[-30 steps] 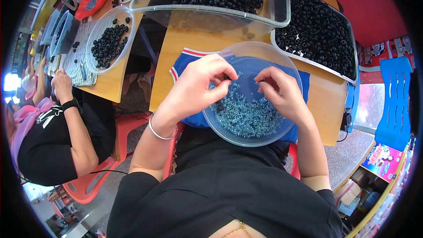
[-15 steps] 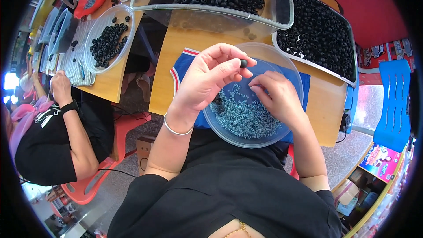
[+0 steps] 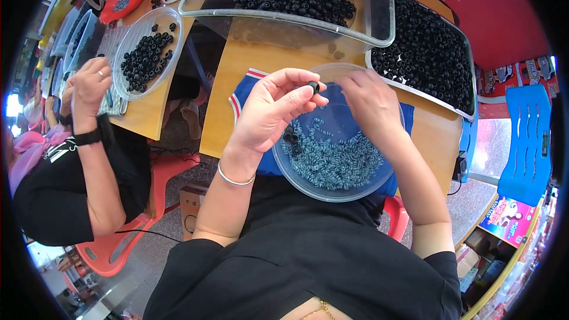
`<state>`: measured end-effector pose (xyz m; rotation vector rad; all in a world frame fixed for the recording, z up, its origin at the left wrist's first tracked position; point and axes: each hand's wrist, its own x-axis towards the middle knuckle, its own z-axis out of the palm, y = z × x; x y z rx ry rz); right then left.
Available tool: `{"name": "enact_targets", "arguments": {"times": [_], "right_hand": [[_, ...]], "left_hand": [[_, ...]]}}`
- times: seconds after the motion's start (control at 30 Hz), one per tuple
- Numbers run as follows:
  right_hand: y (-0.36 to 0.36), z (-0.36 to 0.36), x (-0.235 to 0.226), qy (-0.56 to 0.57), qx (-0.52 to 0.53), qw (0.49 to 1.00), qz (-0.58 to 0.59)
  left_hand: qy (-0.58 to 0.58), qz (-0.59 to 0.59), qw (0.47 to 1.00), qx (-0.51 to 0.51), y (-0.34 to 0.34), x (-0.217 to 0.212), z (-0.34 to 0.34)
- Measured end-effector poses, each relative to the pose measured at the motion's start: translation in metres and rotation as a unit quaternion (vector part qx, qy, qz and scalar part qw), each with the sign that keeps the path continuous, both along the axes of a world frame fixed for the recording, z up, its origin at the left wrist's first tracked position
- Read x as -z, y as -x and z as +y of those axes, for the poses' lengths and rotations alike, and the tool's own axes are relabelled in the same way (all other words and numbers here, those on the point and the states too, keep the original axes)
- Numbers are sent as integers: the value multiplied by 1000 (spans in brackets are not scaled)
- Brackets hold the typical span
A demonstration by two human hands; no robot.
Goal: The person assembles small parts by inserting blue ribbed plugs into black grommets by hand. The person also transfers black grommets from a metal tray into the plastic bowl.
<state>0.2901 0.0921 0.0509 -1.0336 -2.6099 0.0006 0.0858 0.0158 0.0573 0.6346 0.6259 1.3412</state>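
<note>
Black bead [image 3: 313, 87]: pinched between thumb and fingers of the left hand [image 3: 311, 88], held above the upper-left part of the clear bowl [image 3: 338, 194]
Right hand [image 3: 352, 77]: curled near the bowl's far rim; whether anything is gripped cannot be told
Bowl contents: coil-like pieces [image 3: 341, 163] heaped, a few loose beads [image 3: 291, 136] gathered at the left; whether any are finished cannot be told
Bead stock: full heaps kept in the clear bin [image 3: 320, 37] and white-rimmed tray [image 3: 427, 94]; much is judged left
Since half a second ago: bead drawn slightly left, right hand shifted toward the far rim
</note>
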Motion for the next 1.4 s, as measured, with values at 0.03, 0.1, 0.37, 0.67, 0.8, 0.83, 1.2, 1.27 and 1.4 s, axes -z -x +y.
{"name": "enact_targets", "arguments": {"times": [0.03,0.1,0.37,0.67,0.8,0.83,1.2,1.27,1.4], "right_hand": [[3,1,3,-1,-2,1000,0],[7,2,6,10,-9,998,-57],[-8,-8,-21,172,9,974,150],[-5,-42,-56,113,-32,955,273],[-5,-43,-56,109,-34,959,260],[-6,-43,-56,109,-34,959,260],[-32,-42,-43,564,49,632,530],[-50,-39,-22,643,-7,498,582],[-54,-55,-20,684,108,394,605]], "left_hand": [[-1,0,1000,-2,1,0,-1],[21,0,999,26,1,-1,-1],[38,-43,998,39,-12,3,-3],[19,-34,999,21,-31,12,-4],[23,-17,999,15,-31,8,-6],[19,-3,1000,20,-30,8,-6],[27,-123,986,113,-35,4,-10],[90,-165,978,90,-37,7,-11],[113,-214,967,75,-41,17,-18]]}}
